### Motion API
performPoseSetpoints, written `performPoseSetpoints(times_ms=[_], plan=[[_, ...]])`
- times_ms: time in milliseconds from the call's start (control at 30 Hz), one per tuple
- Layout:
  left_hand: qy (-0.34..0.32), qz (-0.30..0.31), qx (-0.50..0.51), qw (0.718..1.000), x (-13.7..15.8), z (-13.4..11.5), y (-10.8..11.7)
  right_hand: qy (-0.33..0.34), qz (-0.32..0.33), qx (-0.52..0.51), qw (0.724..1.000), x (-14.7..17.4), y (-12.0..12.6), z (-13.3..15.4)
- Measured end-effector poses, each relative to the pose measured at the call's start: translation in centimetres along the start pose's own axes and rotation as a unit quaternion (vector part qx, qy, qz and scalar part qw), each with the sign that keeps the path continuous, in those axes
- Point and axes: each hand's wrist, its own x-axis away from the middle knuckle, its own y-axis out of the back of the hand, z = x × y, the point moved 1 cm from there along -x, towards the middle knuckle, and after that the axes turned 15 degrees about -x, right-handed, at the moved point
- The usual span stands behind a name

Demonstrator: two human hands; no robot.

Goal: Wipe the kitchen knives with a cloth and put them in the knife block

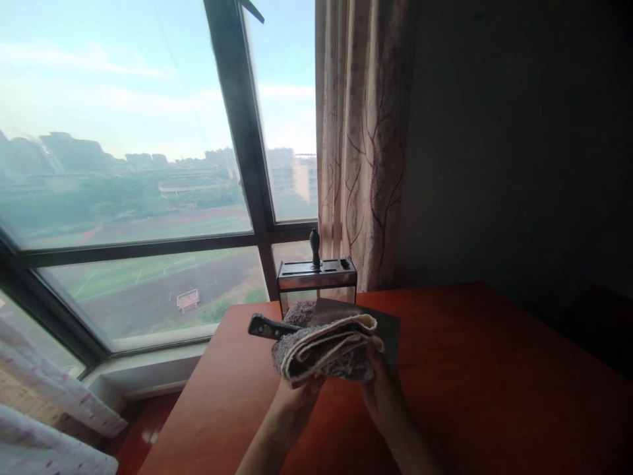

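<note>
A folded grey-brown towel [326,349] with pale edges is held above the table in both hands. My left hand [299,392] grips its lower left side from beneath, fingers mostly hidden by the folds. Round the lower right side, my right hand [378,382] is closed with the thumb along the edge. A cleaver lies in the folds: its black riveted handle [267,326] sticks out to the left, and its broad dark blade [388,323] shows behind the towel to the right. The towel covers the middle of the cleaver.
A knife block [297,282] with one dark handle [315,249] upright in it stands at the far edge of the reddish wooden table [475,369]. Behind are a window [123,165] and a patterned curtain [366,132]. Another curtain [44,422] hangs low at the left.
</note>
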Motion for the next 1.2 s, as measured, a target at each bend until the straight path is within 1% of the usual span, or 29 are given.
performPoseSetpoints(times_ms=[100, 167, 267, 333, 400, 467, 500, 567, 633, 700, 800, 867, 967, 1067, 1133, 1200], plan=[[-0.015, -0.012, 0.024, 1.000, -0.2, 0.0, -0.5, -0.039, 0.010, 0.042, 0.998, 0.8, 0.1, -1.5], [-0.006, -0.028, 0.048, 0.998, -0.3, -0.2, 0.0, -0.060, 0.019, 0.091, 0.994, 1.4, 0.3, -2.3], [0.004, -0.040, 0.116, 0.992, -0.5, -0.8, 1.4, -0.056, 0.041, 0.154, 0.986, 2.0, 0.4, -2.5], [0.002, -0.054, 0.167, 0.984, -0.8, -1.5, 2.1, -0.058, 0.086, 0.179, 0.978, 2.2, 0.1, -2.1], [0.004, -0.083, 0.201, 0.976, -1.1, -2.3, 2.4, -0.061, 0.138, 0.199, 0.968, 2.4, -0.4, -1.7], [0.013, -0.118, 0.213, 0.970, -1.5, -3.1, 2.2, -0.034, 0.164, 0.233, 0.958, 2.4, -0.8, -1.4], [0.019, -0.134, 0.213, 0.968, -1.7, -3.4, 2.0, -0.009, 0.160, 0.260, 0.952, 2.4, -0.9, -1.3], [0.026, -0.162, 0.208, 0.964, -1.9, -3.8, 1.6, 0.040, 0.133, 0.321, 0.937, 2.3, -0.8, -1.4], [0.030, -0.183, 0.202, 0.962, -2.0, -3.7, 1.3, 0.052, 0.113, 0.362, 0.924, 2.2, -0.6, -1.6], [0.037, -0.182, 0.197, 0.963, -1.9, -2.9, 1.4, 0.020, 0.125, 0.360, 0.924, 2.1, -0.5, -1.8], [0.057, -0.141, 0.201, 0.968, -1.6, -1.1, 2.2, -0.025, 0.187, 0.332, 0.924, 2.1, -0.7, -1.9], [0.066, -0.117, 0.216, 0.967, -1.4, 0.0, 3.0, -0.035, 0.228, 0.332, 0.915, 2.1, -1.0, -1.8], [0.061, -0.083, 0.235, 0.966, -1.4, 0.5, 4.3, -0.038, 0.261, 0.382, 0.886, 2.3, -0.9, -1.7], [0.046, -0.058, 0.238, 0.968, -1.5, -0.3, 5.3, -0.020, 0.285, 0.458, 0.842, 2.4, -0.2, -1.8], [0.034, -0.072, 0.236, 0.969, -1.7, -1.1, 5.8, -0.002, 0.310, 0.502, 0.808, 2.5, 0.2, -2.1], [0.031, -0.120, 0.231, 0.965, -2.0, -2.0, 6.2, 0.022, 0.331, 0.543, 0.771, 2.5, 0.4, -2.2]])
